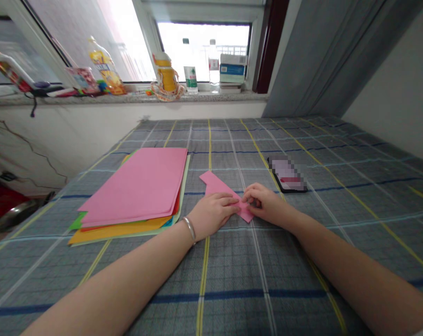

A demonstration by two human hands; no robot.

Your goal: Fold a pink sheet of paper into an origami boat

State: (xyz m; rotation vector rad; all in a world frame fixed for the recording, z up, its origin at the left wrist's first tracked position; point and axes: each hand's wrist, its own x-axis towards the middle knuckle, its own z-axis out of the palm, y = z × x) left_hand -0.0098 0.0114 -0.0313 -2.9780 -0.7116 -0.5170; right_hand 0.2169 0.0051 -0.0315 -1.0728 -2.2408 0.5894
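Note:
A folded piece of pink paper (216, 183) lies on the checked cloth, one narrow end pointing to the upper left and the other to the lower right. My left hand (216, 209), with a silver bangle at the wrist, rests flat on the middle of the paper, fingers stretched to the right. Curled at the paper's right end, my right hand (262, 200) pinches its edge between thumb and fingertips. The hands nearly meet, and they cover part of the folds.
A stack of coloured paper (141, 186), pink on top, sits to the left. A phone (288, 175) lies to the right on the checked cloth (228, 280). Bottles, a yellow flask (167, 77) and boxes (232, 70) stand along the windowsill (127, 98). A grey curtain (312, 56) hangs at the right.

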